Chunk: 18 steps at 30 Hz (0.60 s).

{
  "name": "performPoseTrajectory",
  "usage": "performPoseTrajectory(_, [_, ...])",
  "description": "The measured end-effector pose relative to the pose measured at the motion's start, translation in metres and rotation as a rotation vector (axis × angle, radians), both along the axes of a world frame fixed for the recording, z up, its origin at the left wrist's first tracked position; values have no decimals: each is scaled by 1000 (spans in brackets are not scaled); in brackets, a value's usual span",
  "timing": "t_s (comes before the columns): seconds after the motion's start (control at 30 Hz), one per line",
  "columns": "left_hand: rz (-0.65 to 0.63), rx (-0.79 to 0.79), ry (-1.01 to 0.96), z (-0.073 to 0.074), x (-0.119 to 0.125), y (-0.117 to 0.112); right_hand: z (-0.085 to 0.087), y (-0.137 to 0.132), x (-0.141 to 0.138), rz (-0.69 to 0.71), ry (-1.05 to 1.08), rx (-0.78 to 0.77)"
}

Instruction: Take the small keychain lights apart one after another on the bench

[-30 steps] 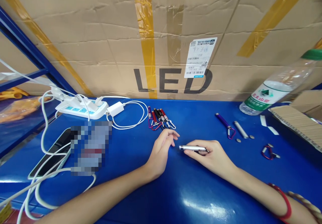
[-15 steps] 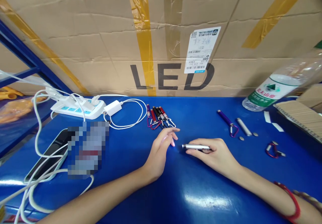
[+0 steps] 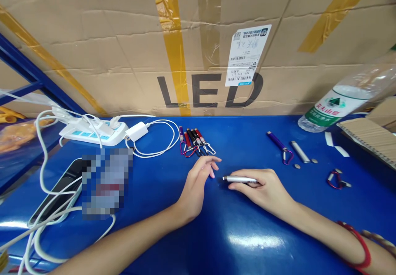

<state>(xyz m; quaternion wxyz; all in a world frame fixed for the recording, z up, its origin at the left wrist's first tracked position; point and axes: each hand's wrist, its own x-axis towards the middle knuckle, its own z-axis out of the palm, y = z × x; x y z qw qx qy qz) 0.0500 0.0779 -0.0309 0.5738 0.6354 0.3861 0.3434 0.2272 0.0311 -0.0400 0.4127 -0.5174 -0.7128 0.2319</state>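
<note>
My right hand (image 3: 264,190) lies on the blue table (image 3: 241,246) with its fingers closed round a small silver pen-shaped torch (image 3: 239,179), whose tip points left toward my left hand. My left hand (image 3: 198,184) rests on its edge a little to the left, palm facing the torch, fingers loosely stretched out and holding nothing. Just beyond my left fingers lies a bunch of several small coloured torches with clip hooks (image 3: 194,141).
A purple torch with a clip (image 3: 280,145), a silver tube (image 3: 299,151), small button cells (image 3: 297,166) and a red clip (image 3: 335,180) lie at the right. A water bottle (image 3: 337,102) and cardboard (image 3: 368,137) sit far right. Power strip (image 3: 93,131), charger and cables (image 3: 148,141), phone (image 3: 58,190) at left. A cardboard box (image 3: 123,52) stands behind.
Both hands have stayed almost in place. The view has tilted down slightly, and a faint pink glow seen on my left fingertips half a second ago is gone.
</note>
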Motion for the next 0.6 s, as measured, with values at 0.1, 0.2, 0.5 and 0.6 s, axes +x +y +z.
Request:
performPoseTrajectory(0.1, [5, -20, 10, 0, 0, 0, 2, -1, 0, -26, -10, 6])
performPoseTrajectory(0.2, [1, -36, 10, 1, 0, 0, 4, -1, -1, -21, -8, -3])
performPoseTrajectory(0.5, [-11, -11, 15, 0, 0, 0, 5, 1, 0, 5, 59, -12])
performPoseTrajectory(0.6, [-10, -5, 22, 1, 0, 1, 3, 1, 1, 34, 43, -16])
